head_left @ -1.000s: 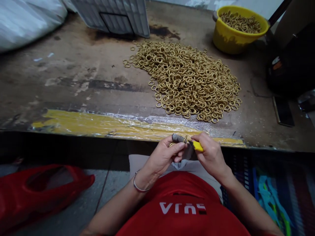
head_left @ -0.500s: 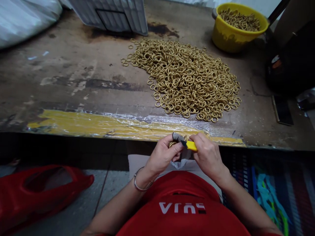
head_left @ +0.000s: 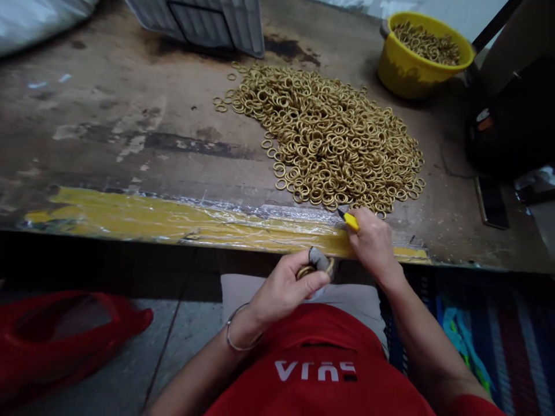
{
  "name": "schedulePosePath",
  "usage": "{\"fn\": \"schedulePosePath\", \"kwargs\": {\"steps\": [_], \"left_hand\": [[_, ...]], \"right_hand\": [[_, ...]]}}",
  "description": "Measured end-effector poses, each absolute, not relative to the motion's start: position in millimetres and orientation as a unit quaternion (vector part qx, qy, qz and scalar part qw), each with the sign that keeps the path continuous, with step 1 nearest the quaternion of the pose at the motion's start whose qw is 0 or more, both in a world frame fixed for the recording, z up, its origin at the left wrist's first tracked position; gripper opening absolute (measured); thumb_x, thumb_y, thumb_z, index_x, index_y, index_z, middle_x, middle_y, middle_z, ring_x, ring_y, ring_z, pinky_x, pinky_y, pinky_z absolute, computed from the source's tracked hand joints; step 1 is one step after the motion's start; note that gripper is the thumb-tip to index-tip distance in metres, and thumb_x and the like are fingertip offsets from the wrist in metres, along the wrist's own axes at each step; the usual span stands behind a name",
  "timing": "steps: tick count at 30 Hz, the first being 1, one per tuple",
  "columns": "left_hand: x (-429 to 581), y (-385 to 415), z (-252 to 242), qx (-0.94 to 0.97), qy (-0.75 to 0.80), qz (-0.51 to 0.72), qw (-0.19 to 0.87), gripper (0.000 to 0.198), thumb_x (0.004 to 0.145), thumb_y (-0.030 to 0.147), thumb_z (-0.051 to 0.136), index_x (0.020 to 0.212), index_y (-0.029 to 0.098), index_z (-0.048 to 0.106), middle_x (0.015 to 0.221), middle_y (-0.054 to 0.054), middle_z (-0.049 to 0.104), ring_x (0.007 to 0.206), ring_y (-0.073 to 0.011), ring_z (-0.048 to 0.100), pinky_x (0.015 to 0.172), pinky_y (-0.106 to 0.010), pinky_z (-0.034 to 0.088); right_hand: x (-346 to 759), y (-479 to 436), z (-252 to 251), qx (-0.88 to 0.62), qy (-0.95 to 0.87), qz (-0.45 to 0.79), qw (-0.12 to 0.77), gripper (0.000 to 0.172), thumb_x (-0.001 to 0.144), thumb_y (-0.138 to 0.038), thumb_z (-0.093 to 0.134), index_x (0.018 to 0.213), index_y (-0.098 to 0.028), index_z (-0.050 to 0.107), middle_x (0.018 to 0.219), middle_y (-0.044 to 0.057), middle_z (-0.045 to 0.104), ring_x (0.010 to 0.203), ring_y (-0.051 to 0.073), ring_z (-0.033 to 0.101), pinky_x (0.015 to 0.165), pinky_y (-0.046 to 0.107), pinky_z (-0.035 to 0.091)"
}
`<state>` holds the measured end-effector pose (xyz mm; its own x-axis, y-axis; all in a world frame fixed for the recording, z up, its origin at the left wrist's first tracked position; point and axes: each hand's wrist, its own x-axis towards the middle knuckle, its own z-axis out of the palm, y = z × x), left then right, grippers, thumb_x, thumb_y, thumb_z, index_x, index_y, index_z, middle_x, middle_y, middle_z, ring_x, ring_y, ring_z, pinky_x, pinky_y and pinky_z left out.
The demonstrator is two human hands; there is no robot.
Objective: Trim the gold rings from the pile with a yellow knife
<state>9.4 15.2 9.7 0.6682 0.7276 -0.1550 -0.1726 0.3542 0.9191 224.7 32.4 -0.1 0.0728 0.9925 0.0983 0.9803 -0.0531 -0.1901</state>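
My left hand [head_left: 288, 283] is closed around several gold rings [head_left: 306, 271] in front of the table edge, and a grey covering wraps its index finger. Between its thumb and that finger one more ring shows edge-on. My right hand [head_left: 370, 240] grips a yellow utility knife [head_left: 351, 222], its dark blade pointing up and left. The hand is at the near side of a big pile of gold rings [head_left: 338, 138] spread over the table. Whether its fingers touch the pile I cannot tell.
A yellow tub [head_left: 422, 72] of similar rings stands at the back right. A grey ribbed crate [head_left: 203, 26] is at the back. A phone [head_left: 492, 202] lies at the right. Yellow tape [head_left: 173, 222] covers the front edge of the wooden table [head_left: 108, 104]. A red plastic stool [head_left: 65, 346] is lower left.
My right hand has moved away from my left hand, forward over the table to the pile's near edge with the knife. My left hand has stayed near the same place, still holding rings.
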Motion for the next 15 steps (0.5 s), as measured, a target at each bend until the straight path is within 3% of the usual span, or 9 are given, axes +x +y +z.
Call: {"fn": "schedulePosePath", "kwargs": {"steps": [4, 10, 15], "left_hand": [[14, 22, -10, 0.315, 0.301, 0.316, 0.843, 0.038, 0.082, 0.048, 0.074, 0.080, 0.017, 0.052, 0.064, 0.006, 0.044, 0.048, -0.0045, 0.033, 0.040, -0.016, 0.021], [8, 30, -13, 0.239, 0.278, 0.338, 0.867, 0.027, 0.081, 0.036, 0.073, 0.085, 0.017, 0.054, 0.067, 0.004, 0.050, 0.047, -0.0044, 0.039, 0.038, -0.014, 0.021], [7, 38, -15, 0.247, 0.328, 0.354, 0.840, 0.035, 0.081, 0.046, 0.072, 0.081, 0.012, 0.061, 0.077, -0.004, 0.065, 0.044, -0.0048, 0.047, 0.033, -0.015, 0.024]], "right_hand": [[211, 58, -6, -0.700, -0.703, 0.018, 0.124, 0.022, 0.094, -0.016, 0.053, 0.110, -0.018, 0.069, 0.105, 0.009, 0.067, 0.085, 0.020, 0.063, 0.069, 0.029, 0.040], [199, 85, -9, -0.704, -0.708, 0.008, 0.053, 0.016, 0.093, -0.015, 0.054, 0.095, -0.016, 0.069, 0.100, 0.009, 0.067, 0.072, 0.017, 0.060, 0.060, 0.030, 0.031], [214, 74, 5, -0.673, -0.704, 0.113, 0.194, 0.015, 0.093, -0.020, 0.058, 0.081, -0.016, 0.067, 0.084, 0.007, 0.065, 0.074, 0.018, 0.058, 0.066, 0.029, 0.037]]}}
